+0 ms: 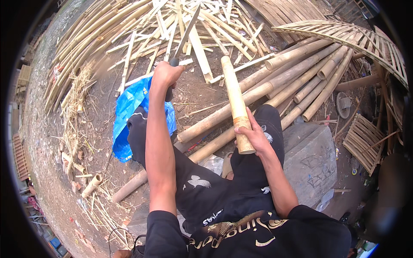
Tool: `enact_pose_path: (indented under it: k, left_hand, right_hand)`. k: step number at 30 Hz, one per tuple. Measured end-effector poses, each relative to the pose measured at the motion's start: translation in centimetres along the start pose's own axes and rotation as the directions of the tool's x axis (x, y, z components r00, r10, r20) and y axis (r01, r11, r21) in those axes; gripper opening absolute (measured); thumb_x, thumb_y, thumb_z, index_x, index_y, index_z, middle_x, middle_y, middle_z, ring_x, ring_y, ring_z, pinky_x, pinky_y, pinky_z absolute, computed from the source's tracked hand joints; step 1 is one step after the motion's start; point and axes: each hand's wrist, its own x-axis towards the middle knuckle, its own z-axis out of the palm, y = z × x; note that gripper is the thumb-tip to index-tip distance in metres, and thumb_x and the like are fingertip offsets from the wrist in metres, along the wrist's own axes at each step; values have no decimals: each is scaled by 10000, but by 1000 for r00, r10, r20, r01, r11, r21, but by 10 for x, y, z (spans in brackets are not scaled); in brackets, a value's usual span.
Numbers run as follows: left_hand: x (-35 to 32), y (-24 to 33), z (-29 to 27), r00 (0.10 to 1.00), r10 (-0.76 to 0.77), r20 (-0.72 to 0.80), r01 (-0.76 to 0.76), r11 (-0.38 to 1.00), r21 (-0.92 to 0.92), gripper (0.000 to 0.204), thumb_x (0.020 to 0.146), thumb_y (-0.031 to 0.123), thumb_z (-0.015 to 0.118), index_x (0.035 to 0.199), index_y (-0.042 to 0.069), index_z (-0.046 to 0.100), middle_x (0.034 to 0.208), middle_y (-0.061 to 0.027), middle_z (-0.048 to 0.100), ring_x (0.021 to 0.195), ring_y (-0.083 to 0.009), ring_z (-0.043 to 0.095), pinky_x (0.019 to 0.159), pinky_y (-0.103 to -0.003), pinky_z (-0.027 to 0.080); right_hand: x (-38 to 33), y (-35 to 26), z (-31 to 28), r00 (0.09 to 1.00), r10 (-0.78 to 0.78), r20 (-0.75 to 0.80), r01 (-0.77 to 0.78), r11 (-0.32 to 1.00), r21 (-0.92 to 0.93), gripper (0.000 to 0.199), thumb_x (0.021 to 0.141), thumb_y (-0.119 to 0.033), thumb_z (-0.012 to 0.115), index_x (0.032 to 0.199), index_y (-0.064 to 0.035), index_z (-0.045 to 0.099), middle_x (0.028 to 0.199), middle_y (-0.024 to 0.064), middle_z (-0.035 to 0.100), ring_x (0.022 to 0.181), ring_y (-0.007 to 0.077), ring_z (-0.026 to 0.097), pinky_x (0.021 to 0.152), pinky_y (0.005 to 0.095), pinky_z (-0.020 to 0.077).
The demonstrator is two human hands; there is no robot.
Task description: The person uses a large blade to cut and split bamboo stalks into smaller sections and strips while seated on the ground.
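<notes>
My left hand [165,76] is closed around the dark handle of a long-bladed machete [188,32], whose blade points up and away from me. In my right hand [254,136] is a pale bamboo pole section [235,96], gripped near its lower end and held upright at a slight tilt above my right thigh. The blade and the bamboo are apart. Beneath my left forearm, a blue plastic sheet [129,116] lies over and beside my left knee.
Thick bamboo poles [258,92] lie in a stack ahead and to the right. Split bamboo strips [200,56] are heaped in front; long poles [81,43] lie far left. A woven bamboo frame [344,32] juts in at right, near a grey slab [312,161].
</notes>
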Motion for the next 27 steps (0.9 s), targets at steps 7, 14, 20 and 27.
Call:
enact_pose_path:
  k: [7,14,20,27]
  left_hand:
    - [-16,-45,22,979,-155,130,68,856,513,260,730,241,698,884,39,754,872,-104,750,875,-238,730,814,-412,544]
    - [-21,-60,-15,935,-195,297,-8,823,568,260,760,275,719,909,69,775,998,-118,761,950,-287,724,843,-399,535]
    - [-13,-82,-50,994,-106,29,84,906,415,324,708,181,679,997,73,779,1043,-139,752,1029,-301,714,833,-387,552]
    - [-7,-79,-78,985,-172,8,153,897,415,327,728,176,685,1027,78,777,1100,-127,749,1049,-261,719,856,-363,562]
  right_hand:
    - [50,10,-15,973,161,163,-203,936,287,918,870,-105,687,1599,-304,167,950,149,584,687,238,643,562,378,590]
    - [32,-15,-26,981,-71,-183,31,977,-209,997,822,-47,707,1625,-146,125,1030,138,631,766,220,676,590,357,590]
    - [55,-16,-46,833,-471,-290,-77,419,-905,1029,683,-80,777,1591,-158,300,1368,269,571,1187,349,610,1023,395,479]
    - [58,-72,-49,751,-535,-387,-547,-176,-818,894,774,-84,737,1567,-218,346,1228,261,612,1172,405,585,984,472,473]
